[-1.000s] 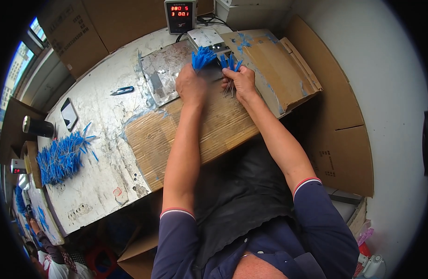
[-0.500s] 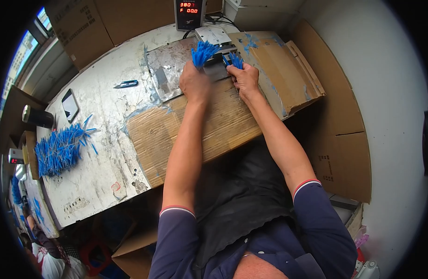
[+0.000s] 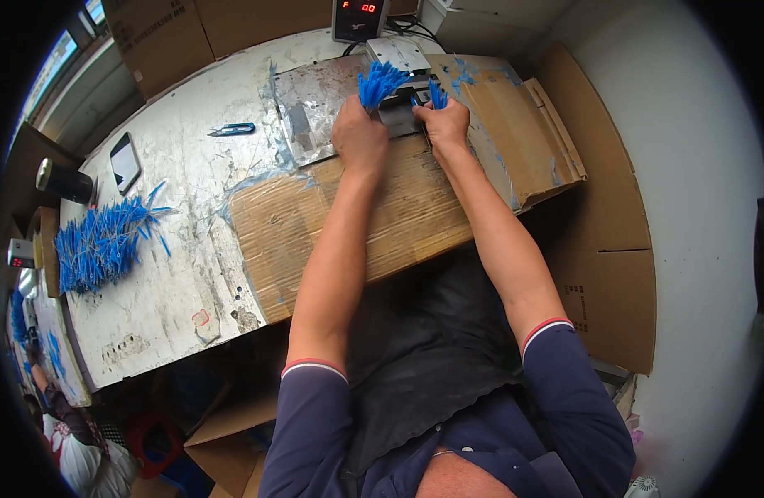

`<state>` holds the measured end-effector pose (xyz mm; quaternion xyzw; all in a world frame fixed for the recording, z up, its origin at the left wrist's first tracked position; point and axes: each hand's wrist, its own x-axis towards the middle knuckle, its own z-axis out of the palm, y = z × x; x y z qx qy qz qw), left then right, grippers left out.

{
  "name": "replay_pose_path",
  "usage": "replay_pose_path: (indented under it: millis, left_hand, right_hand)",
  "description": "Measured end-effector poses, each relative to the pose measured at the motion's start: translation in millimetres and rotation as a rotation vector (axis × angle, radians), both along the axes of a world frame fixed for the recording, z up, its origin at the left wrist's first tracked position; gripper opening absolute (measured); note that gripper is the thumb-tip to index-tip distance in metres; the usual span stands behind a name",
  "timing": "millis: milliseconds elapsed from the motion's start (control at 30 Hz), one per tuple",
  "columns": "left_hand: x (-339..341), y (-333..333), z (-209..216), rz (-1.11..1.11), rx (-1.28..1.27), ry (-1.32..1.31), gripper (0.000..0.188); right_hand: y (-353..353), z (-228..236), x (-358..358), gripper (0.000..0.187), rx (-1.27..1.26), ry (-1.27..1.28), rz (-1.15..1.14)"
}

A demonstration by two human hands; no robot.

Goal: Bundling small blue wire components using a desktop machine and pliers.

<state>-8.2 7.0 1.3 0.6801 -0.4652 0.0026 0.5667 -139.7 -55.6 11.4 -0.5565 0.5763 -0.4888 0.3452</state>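
Note:
A thick bunch of thin blue-tipped strips [image 3: 380, 83] fans upward out of my left hand [image 3: 360, 137], whose fingers are wrapped round its lower part. To its right, my right hand [image 3: 446, 126] grips a smaller bunch of the same blue strips [image 3: 438, 95] between thumb and fingers. Both hands are over the near side of a small metal machine [image 3: 397, 55], close to its dark front opening. The fingertips and the lower ends of the strips are partly hidden. A big pile of blue-tipped strips [image 3: 104, 245] lies at the left of the table.
A worn white table [image 3: 191, 195] carries a metal plate [image 3: 320, 104] and flattened cardboard [image 3: 315, 220]. Thread snips [image 3: 232, 129], a phone [image 3: 125, 163] and a dark cylinder [image 3: 64, 181] lie left. A red-digit display box [image 3: 360, 21] stands behind; a taped cardboard box [image 3: 515, 137] sits right. Another person [image 3: 83, 452] is at lower left.
The whole view has shifted slightly. Both hands keep their bunches and stay at the machine, with the right hand's bunch a little more upright.

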Motion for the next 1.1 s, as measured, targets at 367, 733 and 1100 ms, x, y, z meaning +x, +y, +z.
replay_pose_path:
  millis: [367,733,1100]
  left_hand:
    - [0,-3,-2,-0.009,-0.010,-0.059,0.010]
    - [0,-5,-4,-0.061,0.054,-0.076,0.012]
    - [-1,-3,-4,-0.051,0.095,-0.205,0.010]
  right_hand:
    - [-5,-10,1,0.018,0.018,-0.079,-0.032]
    - [24,13,-15,0.011,0.125,-0.478,0.092]
    - [34,16,-22,0.011,0.217,-0.403,0.176]
